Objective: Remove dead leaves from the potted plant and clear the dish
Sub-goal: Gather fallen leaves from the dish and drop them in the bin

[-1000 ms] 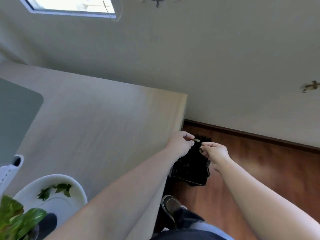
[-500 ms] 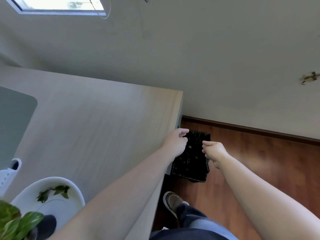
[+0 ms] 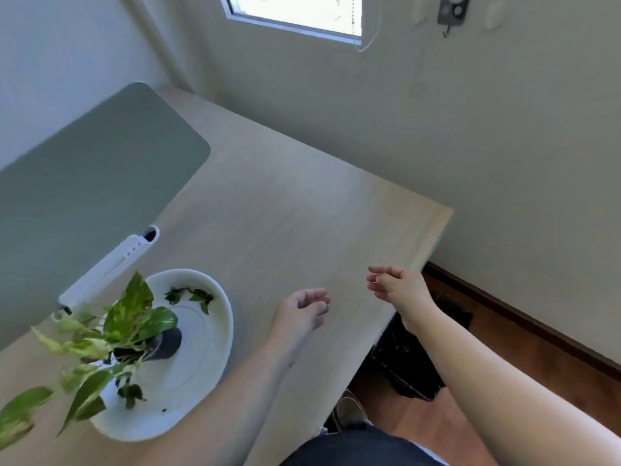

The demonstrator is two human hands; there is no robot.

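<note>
Two bare hands over a pale wooden table (image 3: 285, 203), neither holding anything. Left hand (image 3: 300, 311): above the tabletop just right of the dish, fingers loosely curled, palm empty. Right hand (image 3: 395, 284): near the table's right edge, fingers relaxed and pointing left, empty; well apart from the dish. Dish (image 3: 218, 334): white, shallow, oval, lying on the table at lower left. Contents of dish: one cluster of dark green leaf scraps (image 3: 190, 295) near its far rim; a second, smaller cluster of scraps (image 3: 130, 393) near its left side, beside the plant; a few dark specks near the front rim. Potted plant (image 3: 111, 327): green and yellow variegated leaves, blurred, spreading over the left part of the dish; its dark pot (image 3: 168, 343) shows partly under the leaves, apparently standing in the dish. White bar-shaped object (image 3: 107, 265): lying slantwise on the table behind the dish, one end with a dark opening; its kind cannot be told. Grey-green mat (image 3: 90, 196): rounded corner, covering the table's far left. Black bin (image 3: 410, 361): on the brown wooden floor (image 3: 524, 344), below the table's right edge, partly hidden by the right forearm. Window (image 3: 295, 11): bright, in the wall at top. Dark wall hook (image 3: 452, 11): to the right of the window. One shoe (image 3: 349, 410) and dark trousers of the person visible at the bottom edge.
</note>
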